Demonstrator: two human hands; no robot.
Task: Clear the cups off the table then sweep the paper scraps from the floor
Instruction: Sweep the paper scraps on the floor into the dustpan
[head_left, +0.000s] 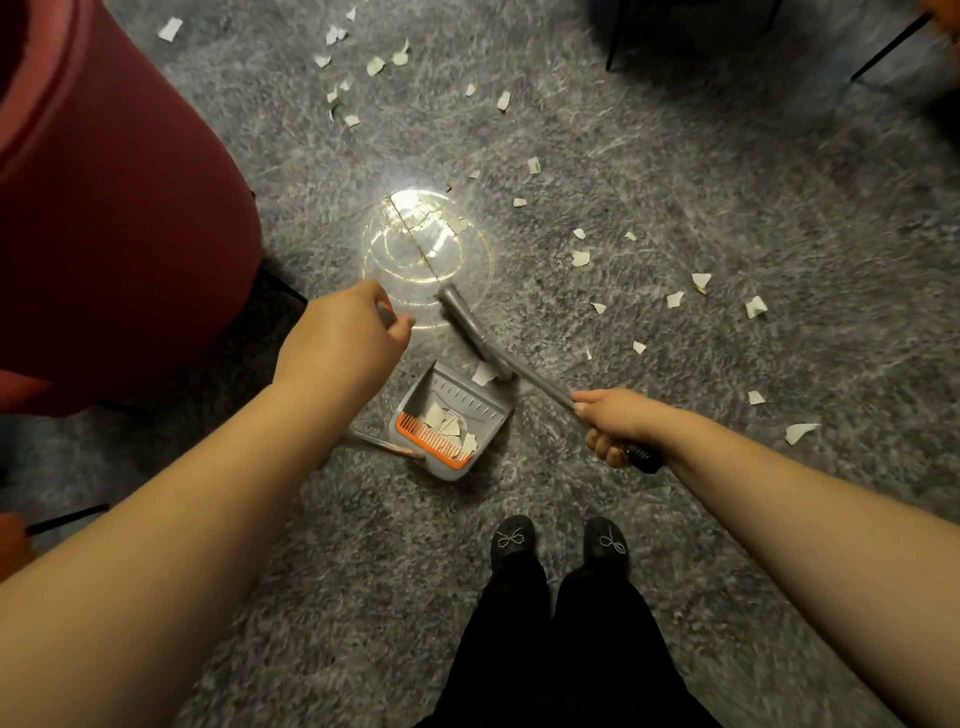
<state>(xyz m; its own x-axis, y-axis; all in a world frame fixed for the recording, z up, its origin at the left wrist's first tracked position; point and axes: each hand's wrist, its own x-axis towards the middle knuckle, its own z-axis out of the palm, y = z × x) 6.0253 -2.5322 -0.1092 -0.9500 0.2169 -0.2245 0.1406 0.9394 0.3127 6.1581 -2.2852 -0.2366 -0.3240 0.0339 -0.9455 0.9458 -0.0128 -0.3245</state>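
**Bare arms, black trousers, beaded slippers**

Both forearms are bare, with no sleeves reaching the left hand (343, 332) or the right hand (610, 423). Below the hands, the person wears black trousers (561, 649) and dark slippers (511, 540), each toe trimmed with a small bow outlined in pale beads.

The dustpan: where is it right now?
In the head view the grey dustpan sits on the floor near frame centre, between the left hand and the right hand, with the broom head at its mouth.
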